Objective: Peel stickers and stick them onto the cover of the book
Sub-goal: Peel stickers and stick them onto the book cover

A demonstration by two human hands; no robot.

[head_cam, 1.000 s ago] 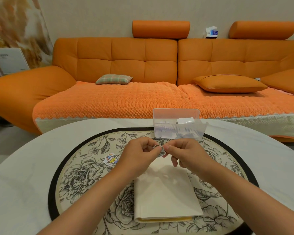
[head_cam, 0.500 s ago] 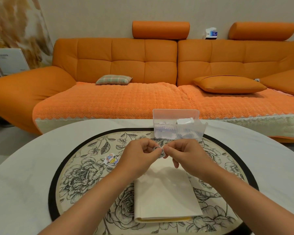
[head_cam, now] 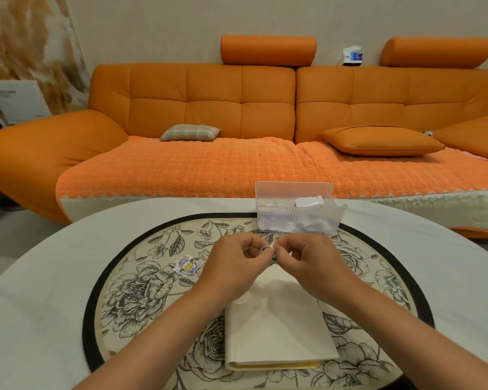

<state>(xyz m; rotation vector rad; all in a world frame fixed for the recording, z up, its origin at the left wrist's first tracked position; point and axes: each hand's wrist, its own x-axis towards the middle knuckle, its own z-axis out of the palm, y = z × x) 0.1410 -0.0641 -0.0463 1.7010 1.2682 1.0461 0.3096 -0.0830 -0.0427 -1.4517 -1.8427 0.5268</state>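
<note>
Left hand [head_cam: 237, 266] and right hand [head_cam: 307, 263] fingertips clamped on one sticker [head_cam: 268, 254]. Book [head_cam: 276, 333] lay at 6 o'clock below, long axis 12–6, equally near both hands.

Cream book [head_cam: 276, 327], floral black-and-cream mat [head_cam: 141, 288], orange sofa [head_cam: 209, 99]

Orange sofa [head_cam: 209, 102] with plaid cushion [head_cam: 190, 132]; floral mat [head_cam: 141, 291] on white table [head_cam: 40, 305]; perhaps a carton [head_cam: 352, 56].

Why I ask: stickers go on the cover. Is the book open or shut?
Shut: the book lies flat, cream cover up, page edges showing only along its near side.
</note>
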